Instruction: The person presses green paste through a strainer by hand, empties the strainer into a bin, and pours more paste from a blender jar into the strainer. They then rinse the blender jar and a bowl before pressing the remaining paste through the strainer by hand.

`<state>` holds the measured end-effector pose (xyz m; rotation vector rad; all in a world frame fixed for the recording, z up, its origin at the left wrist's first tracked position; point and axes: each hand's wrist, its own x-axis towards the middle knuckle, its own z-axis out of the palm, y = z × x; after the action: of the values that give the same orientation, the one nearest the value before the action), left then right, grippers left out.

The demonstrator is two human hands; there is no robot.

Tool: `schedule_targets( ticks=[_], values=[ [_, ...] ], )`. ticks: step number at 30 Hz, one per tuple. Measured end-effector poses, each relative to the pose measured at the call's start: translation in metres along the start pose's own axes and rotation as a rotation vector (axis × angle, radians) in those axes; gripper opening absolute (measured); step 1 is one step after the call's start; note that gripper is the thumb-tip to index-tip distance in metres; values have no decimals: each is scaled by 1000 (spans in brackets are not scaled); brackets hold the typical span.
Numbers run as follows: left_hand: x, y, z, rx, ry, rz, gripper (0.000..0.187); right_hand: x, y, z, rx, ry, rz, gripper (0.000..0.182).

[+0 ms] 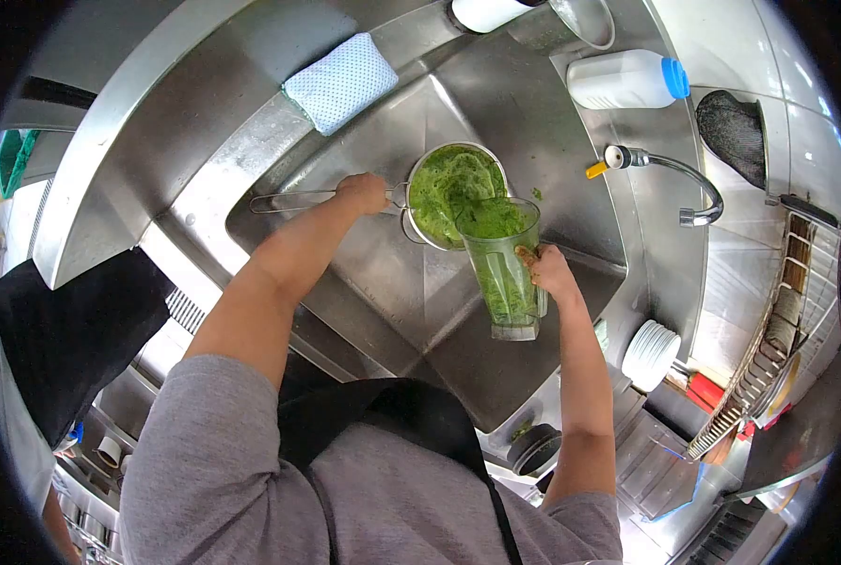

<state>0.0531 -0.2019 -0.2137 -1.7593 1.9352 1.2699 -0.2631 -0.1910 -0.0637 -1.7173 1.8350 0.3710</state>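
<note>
My left hand (364,191) grips the long metal handle of a round strainer (408,202), holding it over the steel sink (373,292). The strainer is full of thick green puree (444,184). My right hand (547,270) holds a clear blender jar (510,282) by its side. The jar is tilted with its mouth over the strainer's rim. Green puree coats its inside and runs into the strainer.
A faucet (674,169) curves over the sink's right side. On the ledge are a white bottle with a blue cap (627,80) and a folded dotted cloth (340,80). Stacked white plates (651,353) sit at right. Another person in dark clothing (63,330) stands at left.
</note>
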Motion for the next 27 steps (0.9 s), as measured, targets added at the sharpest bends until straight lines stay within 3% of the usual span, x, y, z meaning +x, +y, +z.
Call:
schedule_targets(
  ticks=[7,10,19,21,27],
  values=[
    [-4,1,-5,-17,-17,6,38,1,-1,-4,-36,14,-29,41],
    [-2,1,-3,14,6,15,38,-1,-3,-7,-72,-10,-164,41],
    [3,0,-2,-11,-24,6,41,-11,-2,-5,10,21,19,37],
    [0,2,-4,-9,-21,7,41,-22,-14,-11,143,-36,152,34],
    [-1,3,-6,-9,-24,-6,41,-32,-4,-9,247,-23,166,33]
  ],
)
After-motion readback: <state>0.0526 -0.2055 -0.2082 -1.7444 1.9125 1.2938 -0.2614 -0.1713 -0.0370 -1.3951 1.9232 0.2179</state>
